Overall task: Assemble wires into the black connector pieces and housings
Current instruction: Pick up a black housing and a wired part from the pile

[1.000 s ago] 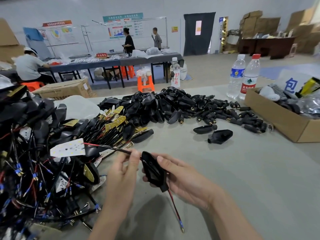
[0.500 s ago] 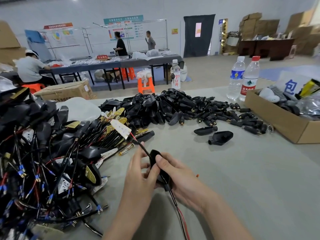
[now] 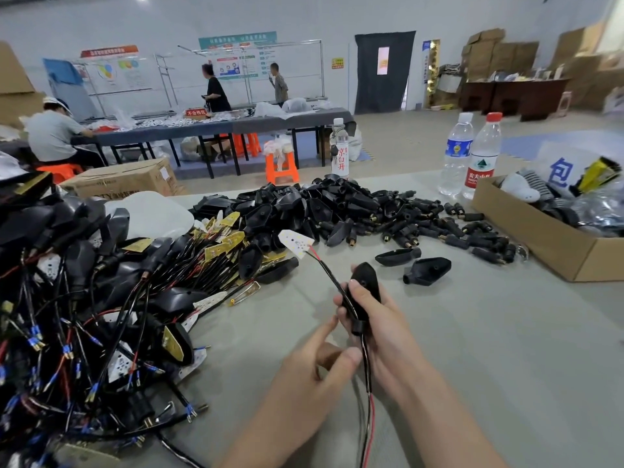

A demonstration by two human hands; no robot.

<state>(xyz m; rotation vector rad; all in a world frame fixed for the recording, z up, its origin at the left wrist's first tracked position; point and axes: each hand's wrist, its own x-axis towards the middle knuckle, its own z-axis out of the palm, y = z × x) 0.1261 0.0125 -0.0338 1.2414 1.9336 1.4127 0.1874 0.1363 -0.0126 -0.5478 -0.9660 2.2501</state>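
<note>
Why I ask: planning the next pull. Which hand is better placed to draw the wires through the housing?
Probably left: the right hand grips the housing, while the left hand sits beside the wires trailing below it.

Right grip (image 3: 378, 319) curls round the housing (image 3: 366, 280); left grip (image 3: 314, 369) (index finger extended) sits just beside it.

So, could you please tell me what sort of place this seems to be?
Probably a factory assembly hall: a heap of black housings on the grey worktable, a tangle of wired assemblies beside it, and stacked cardboard boxes along the far wall.
</note>
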